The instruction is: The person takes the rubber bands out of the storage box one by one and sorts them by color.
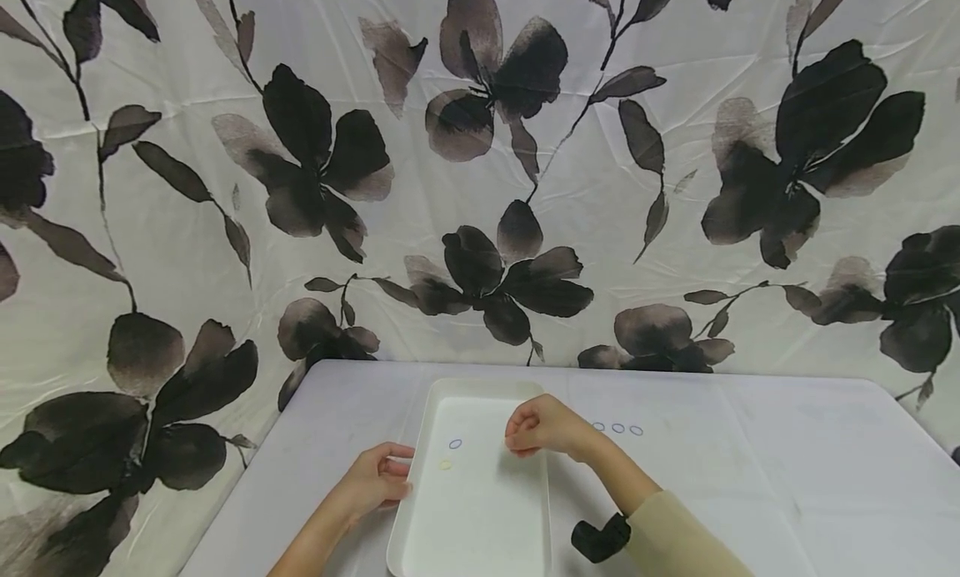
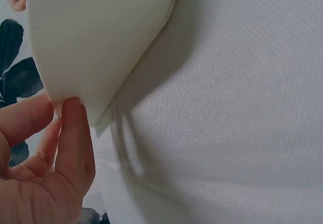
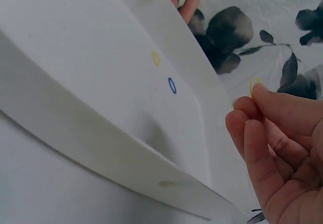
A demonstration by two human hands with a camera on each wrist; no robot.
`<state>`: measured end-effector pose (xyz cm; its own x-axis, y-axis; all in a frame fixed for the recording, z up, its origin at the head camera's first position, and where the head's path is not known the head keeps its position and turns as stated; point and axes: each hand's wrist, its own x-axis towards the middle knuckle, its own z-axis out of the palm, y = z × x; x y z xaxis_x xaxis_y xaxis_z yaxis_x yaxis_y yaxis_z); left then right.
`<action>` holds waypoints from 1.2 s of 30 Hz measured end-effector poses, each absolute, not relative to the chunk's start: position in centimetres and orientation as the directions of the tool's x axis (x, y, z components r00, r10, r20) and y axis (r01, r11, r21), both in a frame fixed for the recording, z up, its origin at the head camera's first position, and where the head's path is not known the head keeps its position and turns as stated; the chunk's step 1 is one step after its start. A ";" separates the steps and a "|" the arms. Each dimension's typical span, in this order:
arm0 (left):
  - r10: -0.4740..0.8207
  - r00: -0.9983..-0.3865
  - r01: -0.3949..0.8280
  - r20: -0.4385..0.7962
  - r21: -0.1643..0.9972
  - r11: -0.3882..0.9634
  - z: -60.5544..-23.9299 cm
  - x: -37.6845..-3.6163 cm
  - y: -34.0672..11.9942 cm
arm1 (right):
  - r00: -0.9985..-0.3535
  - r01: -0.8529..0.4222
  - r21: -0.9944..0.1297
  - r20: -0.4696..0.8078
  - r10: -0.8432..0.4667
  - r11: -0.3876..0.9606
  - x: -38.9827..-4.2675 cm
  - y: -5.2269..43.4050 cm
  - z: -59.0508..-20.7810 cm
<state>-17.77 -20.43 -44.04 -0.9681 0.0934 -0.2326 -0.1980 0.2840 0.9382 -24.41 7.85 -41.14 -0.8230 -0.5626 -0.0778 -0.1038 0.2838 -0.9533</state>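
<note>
A white rectangular tray [image 1: 420,452] lies on the table, also seen close up as the tray [image 3: 75,98] and from below as the tray [image 2: 96,37]. My left hand [image 1: 378,479] holds its left rim, fingers [image 2: 70,133] against the edge. Inside lie a blue ring [image 1: 455,444] and a yellow ring [image 1: 446,464]; the wrist view shows the blue ring [image 3: 172,85] and yellow ring [image 3: 156,58]. My right hand [image 1: 542,427] hovers over the tray's right part, pinching a small yellow ring [image 3: 254,84] at its fingertips [image 3: 252,100].
Three small blue rings [image 1: 617,428] lie in a row on the white tablecloth [image 1: 750,477] right of the tray. A floral curtain [image 1: 480,168] hangs behind the table. A black wrist strap [image 1: 600,539] sits on my right forearm.
</note>
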 end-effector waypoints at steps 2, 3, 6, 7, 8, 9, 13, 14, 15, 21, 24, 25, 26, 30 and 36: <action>0.082 -0.968 -0.204 -0.235 0.938 0.282 -44.1 -17.7 -20.5 | -0.824 -0.102 -0.952 -0.081 -0.561 0.288 -24.4 8.2 -41.1; 0.076 -0.968 -0.207 -0.237 0.937 0.282 -44.2 -17.6 -20.5 | -0.824 -0.102 -0.951 -0.083 -0.560 0.291 -24.4 8.4 -41.1; 0.074 -0.968 -0.212 -0.241 0.937 0.276 -44.4 -17.6 -20.7 | -0.821 -0.096 -0.950 -0.092 -0.563 0.296 -24.4 8.8 -41.1; 0.071 -0.968 -0.214 -0.242 0.937 0.276 -44.4 -17.6 -20.7 | -0.822 -0.093 -0.950 -0.095 -0.561 0.297 -24.4 9.0 -41.1; 0.070 -0.968 -0.215 -0.243 0.937 0.276 -44.4 -17.6 -20.7 | -0.822 -0.094 -0.950 -0.094 -0.561 0.297 -24.4 9.2 -41.1; 0.070 -0.968 -0.215 -0.242 0.936 0.278 -44.4 -17.6 -20.7 | -0.822 -0.095 -0.951 -0.093 -0.562 0.296 -24.4 9.4 -41.1; 0.080 -0.967 -0.212 -0.241 0.939 0.273 -44.5 -17.6 -20.8 | -0.821 -0.097 -0.948 -0.097 -0.563 0.304 -24.5 10.2 -41.1; 0.082 -0.967 -0.211 -0.241 0.939 0.270 -44.5 -17.6 -20.8 | -0.822 -0.100 -0.946 -0.096 -0.562 0.308 -24.5 10.4 -41.1; 0.086 -0.966 -0.212 -0.243 0.940 0.268 -44.4 -17.6 -20.8 | -0.822 -0.102 -0.944 -0.097 -0.561 0.312 -24.6 10.6 -41.1; 0.097 -0.963 -0.217 -0.250 0.938 0.269 -44.3 -17.7 -20.8 | -0.820 -0.109 -0.942 -0.095 -0.564 0.317 -24.9 11.9 -41.3; 0.106 -0.962 -0.216 -0.251 0.940 0.264 -44.3 -17.7 -20.8 | -0.819 -0.110 -0.942 -0.094 -0.565 0.317 -25.0 12.4 -41.3; 0.108 -0.962 -0.216 -0.251 0.941 0.262 -44.3 -17.7 -20.8 | -0.820 -0.110 -0.942 -0.093 -0.564 0.316 -25.0 12.6 -41.3; 0.109 -0.962 -0.217 -0.252 0.941 0.260 -44.3 -17.7 -20.8 | -0.821 -0.112 -0.942 -0.092 -0.564 0.316 -25.1 12.8 -41.4; 0.105 -0.962 -0.220 -0.253 0.941 0.256 -44.4 -17.6 -20.9 | -0.822 -0.108 -0.943 -0.094 -0.562 0.316 -25.2 13.4 -41.4; 0.092 -0.965 -0.215 -0.246 0.941 0.263 -44.5 -17.7 -20.8 | -0.835 -0.095 -0.939 -0.105 -0.540 0.329 -25.2 14.6 -41.6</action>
